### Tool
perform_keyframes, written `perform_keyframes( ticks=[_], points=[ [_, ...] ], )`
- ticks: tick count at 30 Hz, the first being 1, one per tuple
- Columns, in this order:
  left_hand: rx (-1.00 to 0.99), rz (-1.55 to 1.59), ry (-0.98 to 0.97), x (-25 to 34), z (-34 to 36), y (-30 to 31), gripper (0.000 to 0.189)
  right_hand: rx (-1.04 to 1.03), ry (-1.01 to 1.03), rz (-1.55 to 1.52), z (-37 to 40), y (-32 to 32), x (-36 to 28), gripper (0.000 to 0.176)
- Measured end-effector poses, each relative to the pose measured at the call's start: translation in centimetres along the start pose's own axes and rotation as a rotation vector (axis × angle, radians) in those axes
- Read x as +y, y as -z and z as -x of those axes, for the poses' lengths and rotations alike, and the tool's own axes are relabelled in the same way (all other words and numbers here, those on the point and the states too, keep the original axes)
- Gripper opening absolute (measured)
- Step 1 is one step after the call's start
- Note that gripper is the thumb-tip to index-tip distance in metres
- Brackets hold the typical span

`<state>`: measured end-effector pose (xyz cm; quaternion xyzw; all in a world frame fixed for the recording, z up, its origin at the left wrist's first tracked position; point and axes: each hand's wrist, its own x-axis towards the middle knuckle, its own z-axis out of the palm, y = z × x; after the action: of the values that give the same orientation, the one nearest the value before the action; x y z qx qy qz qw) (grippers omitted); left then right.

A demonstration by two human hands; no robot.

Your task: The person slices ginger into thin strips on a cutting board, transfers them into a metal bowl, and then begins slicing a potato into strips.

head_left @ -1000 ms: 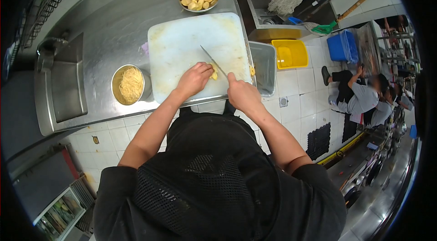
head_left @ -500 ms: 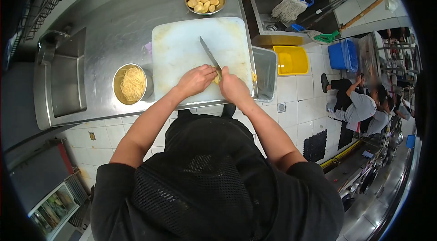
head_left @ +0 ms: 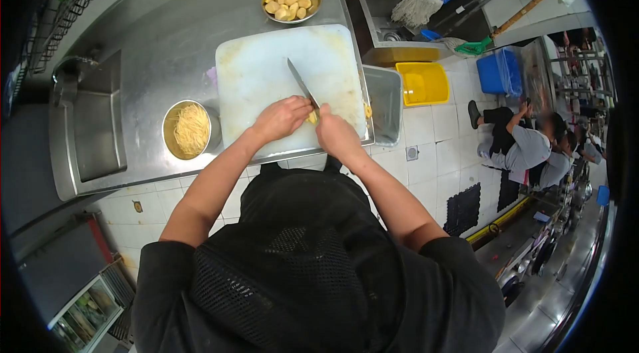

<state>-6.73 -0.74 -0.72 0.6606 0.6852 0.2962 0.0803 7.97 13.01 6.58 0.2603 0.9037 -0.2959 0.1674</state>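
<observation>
My right hand (head_left: pixel 338 134) is wrapped round the handle of a kitchen knife (head_left: pixel 299 80), whose blade points away from me over a white cutting board (head_left: pixel 256 60). Close to the blade's left side, my left hand (head_left: pixel 283 117) has its fingers curled and pressed onto a pale yellow peeled piece (head_left: pixel 312 117), partly hidden by the fingers and knife. Beyond the board stands a metal bowl (head_left: pixel 318 6) of peeled yellow chunks (head_left: pixel 291 0). To the left, a metal pot (head_left: pixel 215 128) holds fine yellow shreds (head_left: pixel 192 129).
A grey bin (head_left: pixel 389 96) and a yellow tub (head_left: pixel 426 83) stand right of the counter. Sinks lie at the counter's left (head_left: pixel 100 120) and behind right (head_left: pixel 373 20), with mops (head_left: pixel 419 10) there. Two or more people (head_left: pixel 522 143) are far right, beside a blue bin (head_left: pixel 491 73).
The view has shifted slightly, so the board and bowl appear a little further left. Both hands stay at the yellow piece, and the knife has moved only slightly.
</observation>
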Motion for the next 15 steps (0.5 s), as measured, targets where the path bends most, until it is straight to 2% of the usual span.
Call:
perform_keyframes(
  ticks=[2,6,9,12,15],
  points=[
    [-0.009,-0.002,0.006,0.0,0.0,0.2,0.026,0.009,0.06,-0.051,-0.8,0.6,-0.2,0.025],
    [0.017,0.009,-0.015,-0.1,-0.2,0.4,0.025,-0.027,0.05,-0.021,0.4,0.8,0.3,0.025],
    [0.035,0.014,-0.01,0.0,0.0,0.1,0.023,0.057,0.048,-0.072,-0.4,-0.9,0.3,0.023],
    [0.032,0.026,-0.014,0.0,0.4,0.0,0.023,-0.006,0.037,-0.069,-0.4,1.1,-0.5,0.025],
    [0.048,0.022,-0.023,-0.3,-0.1,0.1,0.022,-0.002,0.025,-0.044,0.3,0.2,-0.2,0.024]
  ],
)
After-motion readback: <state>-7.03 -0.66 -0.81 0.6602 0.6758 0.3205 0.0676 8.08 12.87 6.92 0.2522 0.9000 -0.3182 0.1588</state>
